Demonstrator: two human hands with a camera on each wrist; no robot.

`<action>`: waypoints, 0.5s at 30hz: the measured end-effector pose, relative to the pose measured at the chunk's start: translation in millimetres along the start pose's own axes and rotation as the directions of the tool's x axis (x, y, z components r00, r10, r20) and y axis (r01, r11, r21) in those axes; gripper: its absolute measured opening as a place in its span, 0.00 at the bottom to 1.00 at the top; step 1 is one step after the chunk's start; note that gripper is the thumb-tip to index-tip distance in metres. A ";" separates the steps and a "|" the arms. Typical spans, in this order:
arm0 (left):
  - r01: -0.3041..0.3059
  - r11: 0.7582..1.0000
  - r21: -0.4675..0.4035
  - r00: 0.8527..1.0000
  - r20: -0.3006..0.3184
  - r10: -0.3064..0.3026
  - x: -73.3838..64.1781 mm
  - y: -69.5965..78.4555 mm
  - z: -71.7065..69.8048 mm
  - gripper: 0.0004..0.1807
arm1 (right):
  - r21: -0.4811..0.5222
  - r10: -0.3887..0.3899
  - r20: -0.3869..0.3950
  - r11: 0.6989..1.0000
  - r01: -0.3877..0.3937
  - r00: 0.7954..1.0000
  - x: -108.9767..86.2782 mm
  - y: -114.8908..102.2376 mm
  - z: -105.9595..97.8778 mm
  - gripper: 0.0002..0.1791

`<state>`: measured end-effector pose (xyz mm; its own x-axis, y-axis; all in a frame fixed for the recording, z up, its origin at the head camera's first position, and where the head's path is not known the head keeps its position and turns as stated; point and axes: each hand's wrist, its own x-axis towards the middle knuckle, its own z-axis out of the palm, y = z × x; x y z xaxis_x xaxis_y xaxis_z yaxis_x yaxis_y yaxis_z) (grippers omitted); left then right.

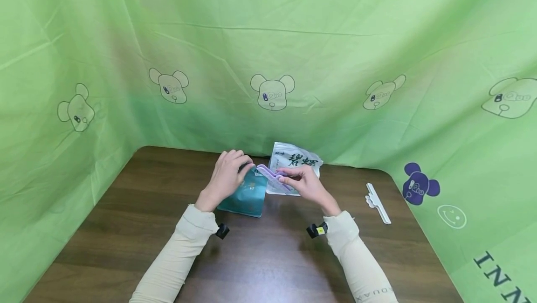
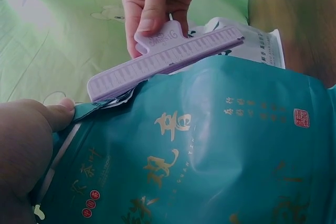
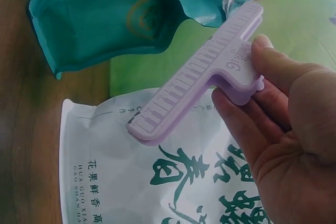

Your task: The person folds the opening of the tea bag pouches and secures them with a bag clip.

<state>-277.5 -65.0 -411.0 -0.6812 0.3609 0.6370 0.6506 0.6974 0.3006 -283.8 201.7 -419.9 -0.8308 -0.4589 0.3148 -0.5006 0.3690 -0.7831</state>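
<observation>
A teal tea bag with gold lettering is held at its folded top by my left hand, thumb and fingers pinching one top corner. My right hand pinches the handle tabs of a purple bag clip printed with piano keys. One end of the clip's long bar meets the folded top edge of the teal bag, near the left thumb; its other end sticks out past the bag. Behind and beside the clip lies a white tea bag with dark green characters.
A white bag clip lies at the right of the brown wooden table. A green cloth with bear-head prints hangs around the table's back and sides.
</observation>
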 end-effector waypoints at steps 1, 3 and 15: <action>-0.001 1.000 0.000 1.000 0.000 0.001 -0.2 0.1 0.1 0.05 | -0.003 0.002 0.004 1.000 -0.002 1.000 -0.1 0.6 -0.3 0.15; -0.003 1.000 -0.001 1.000 -0.005 0.003 -0.5 0.3 0.3 0.05 | -0.006 -0.008 0.006 1.000 0.008 1.000 -0.4 3.0 -1.1 0.15; -0.009 1.000 0.008 1.000 0.009 0.009 1.2 1.4 -1.4 0.05 | -0.031 -0.010 0.011 0.999 0.011 1.000 3.4 22.0 -1.6 0.14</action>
<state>-277.0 -64.5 -408.8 -0.6784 0.3724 0.6334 0.6539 0.6991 0.2893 -298.1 209.6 -435.1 -0.8230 -0.4713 0.3172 -0.5169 0.3893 -0.7624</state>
